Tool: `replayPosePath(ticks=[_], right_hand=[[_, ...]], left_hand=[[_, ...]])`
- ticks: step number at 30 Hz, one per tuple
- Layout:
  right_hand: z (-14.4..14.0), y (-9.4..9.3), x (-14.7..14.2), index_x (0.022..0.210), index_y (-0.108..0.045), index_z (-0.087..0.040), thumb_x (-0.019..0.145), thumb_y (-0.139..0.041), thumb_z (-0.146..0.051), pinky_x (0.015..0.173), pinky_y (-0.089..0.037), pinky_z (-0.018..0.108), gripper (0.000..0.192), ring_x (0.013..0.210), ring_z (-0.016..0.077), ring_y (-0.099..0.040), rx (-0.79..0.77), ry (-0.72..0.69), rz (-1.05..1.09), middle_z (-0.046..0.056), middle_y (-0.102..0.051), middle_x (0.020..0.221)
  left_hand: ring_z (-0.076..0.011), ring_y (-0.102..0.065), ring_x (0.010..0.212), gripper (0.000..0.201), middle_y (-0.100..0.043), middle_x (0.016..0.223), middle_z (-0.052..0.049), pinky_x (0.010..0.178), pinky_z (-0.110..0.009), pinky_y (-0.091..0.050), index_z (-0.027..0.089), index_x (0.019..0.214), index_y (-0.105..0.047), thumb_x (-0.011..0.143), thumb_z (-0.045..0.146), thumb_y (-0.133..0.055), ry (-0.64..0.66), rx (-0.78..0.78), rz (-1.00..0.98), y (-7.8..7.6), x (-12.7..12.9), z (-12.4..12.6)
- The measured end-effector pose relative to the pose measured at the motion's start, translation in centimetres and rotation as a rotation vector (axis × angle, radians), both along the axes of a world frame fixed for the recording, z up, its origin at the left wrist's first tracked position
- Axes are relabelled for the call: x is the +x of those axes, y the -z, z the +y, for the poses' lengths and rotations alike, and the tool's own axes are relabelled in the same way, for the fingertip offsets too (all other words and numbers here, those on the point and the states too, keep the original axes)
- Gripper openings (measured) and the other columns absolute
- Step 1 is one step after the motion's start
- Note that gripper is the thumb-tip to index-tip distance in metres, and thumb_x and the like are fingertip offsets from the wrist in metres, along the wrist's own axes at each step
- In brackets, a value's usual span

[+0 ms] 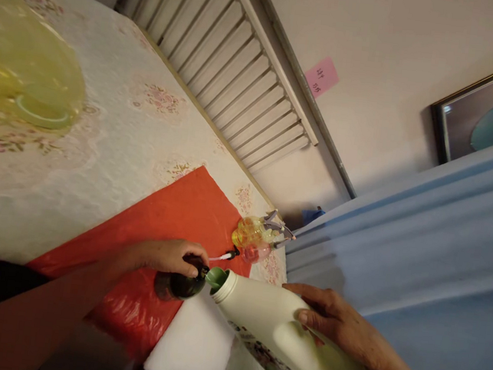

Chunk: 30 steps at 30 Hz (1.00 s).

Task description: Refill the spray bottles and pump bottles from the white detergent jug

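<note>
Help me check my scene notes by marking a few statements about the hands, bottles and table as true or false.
1. The right hand holds a large white jug tipped toward a small dark bottle. True.
2. The left hand lies flat on the table, touching nothing. False: it grips the dark bottle.
3. An orange-red plastic sheet lies under the dark bottle. True.
4. The pink note lies on the table. False: it is stuck on the wall.
5. The jug's opening is green inside. True.

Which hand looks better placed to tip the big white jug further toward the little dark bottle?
Probably the right hand: it already grips the white jug, while the left hand steadies the dark bottle.
</note>
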State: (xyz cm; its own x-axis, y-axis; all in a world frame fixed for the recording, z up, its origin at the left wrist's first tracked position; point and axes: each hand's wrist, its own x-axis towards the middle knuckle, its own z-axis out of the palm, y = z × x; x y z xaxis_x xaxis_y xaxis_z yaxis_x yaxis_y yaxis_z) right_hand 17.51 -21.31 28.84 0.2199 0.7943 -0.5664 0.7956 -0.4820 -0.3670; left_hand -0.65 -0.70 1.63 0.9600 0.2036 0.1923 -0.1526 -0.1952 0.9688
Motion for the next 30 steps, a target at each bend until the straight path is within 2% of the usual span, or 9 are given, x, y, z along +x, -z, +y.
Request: replayPosePath(ticks=[15, 25, 30], right_hand=[[-0.01, -0.04, -0.22, 0.135, -0.057, -0.019, 0.087, -0.058, -0.056, 0.057, -0.047, 0.026, 0.061, 0.075, 0.0202, -0.062, 0.001, 0.007, -0.002, 0.008, -0.071, 0.097], [-0.01, -0.22, -0.24, 0.135, -0.057, -0.019, 0.088, -0.057, -0.055, 0.062, -0.049, 0.029, 0.060, 0.081, 0.0225, -0.063, -0.008, 0.008, -0.014, 0.009, -0.071, 0.102], [0.07, -0.30, -0.37, 0.135, -0.057, -0.021, 0.087, -0.057, -0.056, 0.060, -0.047, 0.027, 0.059, 0.076, 0.0203, -0.061, -0.010, -0.012, -0.020, 0.007, -0.072, 0.097]], left_hand=[[-0.0222, -0.062, 0.103, 0.035, -0.067, 0.112, -0.001, 0.089, -0.029, -0.049, 0.023, 0.108, -0.065, 0.073, 0.027, -0.061, -0.012, 0.004, 0.026, 0.18, 0.09, 0.00], [-0.0227, -0.062, 0.103, 0.035, -0.067, 0.111, -0.002, 0.090, -0.029, -0.049, 0.022, 0.106, -0.065, 0.072, 0.028, -0.061, -0.020, 0.021, 0.019, 0.10, 0.12, -0.08], [-0.0223, -0.062, 0.103, 0.036, -0.067, 0.110, -0.001, 0.088, -0.028, -0.049, 0.022, 0.108, -0.065, 0.073, 0.026, -0.061, -0.003, 0.004, 0.045, -0.25, -0.06, -0.09]])
